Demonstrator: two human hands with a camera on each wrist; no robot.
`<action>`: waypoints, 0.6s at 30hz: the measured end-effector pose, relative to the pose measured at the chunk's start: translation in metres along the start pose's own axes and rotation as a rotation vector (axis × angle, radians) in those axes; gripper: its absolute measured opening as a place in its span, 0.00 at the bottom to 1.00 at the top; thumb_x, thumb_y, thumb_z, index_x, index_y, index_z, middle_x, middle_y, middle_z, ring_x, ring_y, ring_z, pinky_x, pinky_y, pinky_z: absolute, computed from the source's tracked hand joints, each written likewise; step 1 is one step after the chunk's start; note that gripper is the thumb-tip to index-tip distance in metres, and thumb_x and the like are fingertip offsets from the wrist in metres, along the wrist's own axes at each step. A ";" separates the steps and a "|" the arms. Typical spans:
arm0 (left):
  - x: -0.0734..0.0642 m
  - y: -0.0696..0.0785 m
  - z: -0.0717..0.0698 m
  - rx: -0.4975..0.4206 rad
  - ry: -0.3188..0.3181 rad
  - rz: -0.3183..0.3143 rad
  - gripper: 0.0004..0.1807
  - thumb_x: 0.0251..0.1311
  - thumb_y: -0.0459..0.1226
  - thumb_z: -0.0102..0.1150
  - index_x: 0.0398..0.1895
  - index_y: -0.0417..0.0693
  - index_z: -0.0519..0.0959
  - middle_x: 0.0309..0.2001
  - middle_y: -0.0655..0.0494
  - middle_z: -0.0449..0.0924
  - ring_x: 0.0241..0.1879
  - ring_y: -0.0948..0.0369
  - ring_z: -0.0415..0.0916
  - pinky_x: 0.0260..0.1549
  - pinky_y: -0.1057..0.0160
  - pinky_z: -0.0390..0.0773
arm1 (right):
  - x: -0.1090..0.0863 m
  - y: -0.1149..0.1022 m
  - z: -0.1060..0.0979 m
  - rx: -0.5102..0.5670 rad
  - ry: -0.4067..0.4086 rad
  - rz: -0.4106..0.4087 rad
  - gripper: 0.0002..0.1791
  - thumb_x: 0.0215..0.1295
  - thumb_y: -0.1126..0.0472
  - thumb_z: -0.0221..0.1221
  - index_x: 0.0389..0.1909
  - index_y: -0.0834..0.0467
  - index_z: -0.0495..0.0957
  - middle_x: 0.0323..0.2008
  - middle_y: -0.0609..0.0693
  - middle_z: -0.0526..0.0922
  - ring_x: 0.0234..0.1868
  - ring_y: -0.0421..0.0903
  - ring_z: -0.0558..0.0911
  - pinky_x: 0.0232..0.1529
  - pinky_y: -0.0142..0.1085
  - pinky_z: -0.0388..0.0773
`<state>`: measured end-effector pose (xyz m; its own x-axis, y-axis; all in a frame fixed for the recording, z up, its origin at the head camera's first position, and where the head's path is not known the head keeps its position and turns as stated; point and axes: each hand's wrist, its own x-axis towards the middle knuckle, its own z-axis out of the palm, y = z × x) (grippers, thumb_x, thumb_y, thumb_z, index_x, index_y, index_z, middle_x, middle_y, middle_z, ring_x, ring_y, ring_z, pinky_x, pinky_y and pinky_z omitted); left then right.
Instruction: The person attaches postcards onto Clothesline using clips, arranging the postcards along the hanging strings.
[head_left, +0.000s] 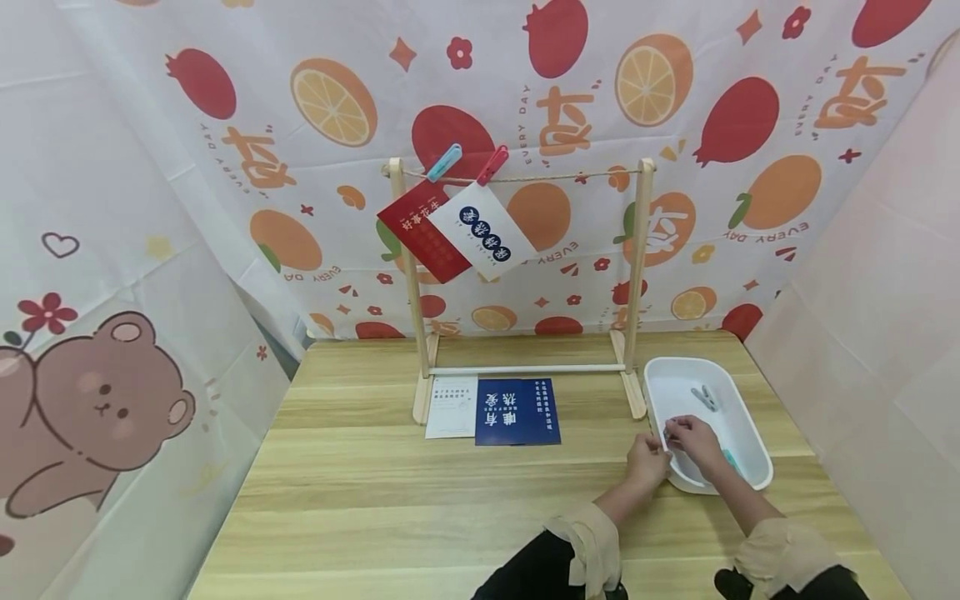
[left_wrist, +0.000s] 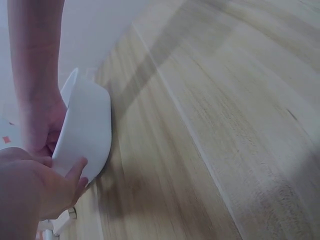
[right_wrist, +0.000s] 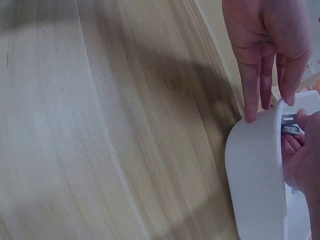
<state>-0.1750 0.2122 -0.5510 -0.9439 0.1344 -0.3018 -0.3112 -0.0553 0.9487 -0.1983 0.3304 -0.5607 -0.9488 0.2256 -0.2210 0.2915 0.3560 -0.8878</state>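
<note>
At the near left corner of a white plastic tub (head_left: 738, 417), my left hand (head_left: 647, 462) grips the rim, with the thumb at the edge and fingers against the outer wall. Inside that corner, my right hand (head_left: 693, 440) pinches a grey clothespin (right_wrist: 290, 130), seen best in the right wrist view. More grey clothespins (head_left: 705, 398) lie on the tub floor, and a teal one (head_left: 729, 458) is partly hidden by the right forearm.
A wooden rack (head_left: 639, 275) carries a rope (head_left: 570, 177). A blue clothespin (head_left: 444, 162) holds a red card (head_left: 420, 229); a red clothespin (head_left: 492, 165) holds a white card (head_left: 480, 229). Under the rack lie a navy card (head_left: 517, 425) and a pale card (head_left: 452, 408).
</note>
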 end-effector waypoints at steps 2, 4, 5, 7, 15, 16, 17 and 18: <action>0.000 -0.001 -0.001 0.003 0.003 0.006 0.10 0.51 0.21 0.56 0.32 0.40 0.69 0.32 0.51 0.73 0.27 0.59 0.74 0.25 0.63 0.80 | -0.001 -0.001 0.000 -0.024 0.021 0.011 0.20 0.68 0.63 0.47 0.49 0.79 0.63 0.40 0.68 0.75 0.39 0.52 0.79 0.38 0.35 0.79; 0.000 -0.002 -0.002 0.011 0.004 0.020 0.10 0.51 0.21 0.57 0.32 0.39 0.70 0.32 0.51 0.74 0.27 0.60 0.74 0.25 0.63 0.80 | -0.003 -0.001 0.000 -0.046 0.038 0.017 0.19 0.69 0.63 0.46 0.49 0.78 0.64 0.38 0.67 0.75 0.36 0.50 0.79 0.35 0.34 0.79; 0.000 -0.003 -0.003 0.021 0.003 0.030 0.09 0.50 0.22 0.58 0.32 0.38 0.70 0.32 0.52 0.74 0.27 0.60 0.74 0.24 0.64 0.79 | -0.003 -0.001 0.000 -0.058 0.045 0.015 0.19 0.69 0.63 0.46 0.49 0.78 0.64 0.38 0.66 0.75 0.34 0.48 0.79 0.34 0.33 0.79; 0.003 -0.006 -0.007 0.042 0.015 0.066 0.07 0.51 0.24 0.59 0.32 0.39 0.72 0.30 0.54 0.75 0.25 0.61 0.73 0.22 0.65 0.78 | -0.005 -0.001 0.000 -0.084 0.060 0.013 0.19 0.69 0.63 0.46 0.48 0.78 0.65 0.36 0.64 0.76 0.31 0.45 0.79 0.32 0.33 0.79; 0.034 -0.011 -0.065 1.022 0.118 0.479 0.14 0.62 0.41 0.53 0.46 0.43 0.74 0.42 0.55 0.74 0.45 0.60 0.70 0.47 0.66 0.72 | -0.005 -0.002 -0.004 -0.139 0.136 -0.035 0.17 0.68 0.63 0.47 0.46 0.76 0.68 0.33 0.60 0.75 0.28 0.42 0.78 0.30 0.32 0.79; 0.037 -0.010 -0.073 1.197 0.137 0.473 0.18 0.63 0.44 0.51 0.50 0.43 0.72 0.47 0.52 0.72 0.50 0.58 0.68 0.52 0.64 0.69 | -0.005 -0.002 -0.006 -0.140 0.140 -0.039 0.17 0.68 0.63 0.46 0.46 0.75 0.68 0.33 0.60 0.75 0.28 0.42 0.78 0.30 0.32 0.79; 0.040 -0.010 -0.080 1.355 0.157 0.455 0.22 0.64 0.48 0.48 0.54 0.43 0.71 0.53 0.50 0.70 0.56 0.55 0.64 0.57 0.61 0.64 | -0.005 -0.002 -0.007 -0.139 0.144 -0.041 0.17 0.68 0.63 0.46 0.46 0.76 0.68 0.33 0.60 0.75 0.27 0.41 0.78 0.30 0.32 0.79; 0.043 -0.011 -0.086 1.481 0.168 0.420 0.26 0.64 0.52 0.46 0.56 0.43 0.69 0.56 0.48 0.68 0.59 0.54 0.61 0.59 0.59 0.60 | -0.005 -0.002 -0.008 -0.137 0.148 -0.042 0.17 0.68 0.63 0.46 0.46 0.76 0.68 0.33 0.60 0.75 0.27 0.41 0.78 0.30 0.33 0.79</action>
<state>-0.2212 0.1337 -0.5825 -0.9649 0.2462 0.0910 0.2589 0.9497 0.1760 -0.1932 0.3356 -0.5547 -0.9352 0.3352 -0.1146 0.2756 0.4854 -0.8297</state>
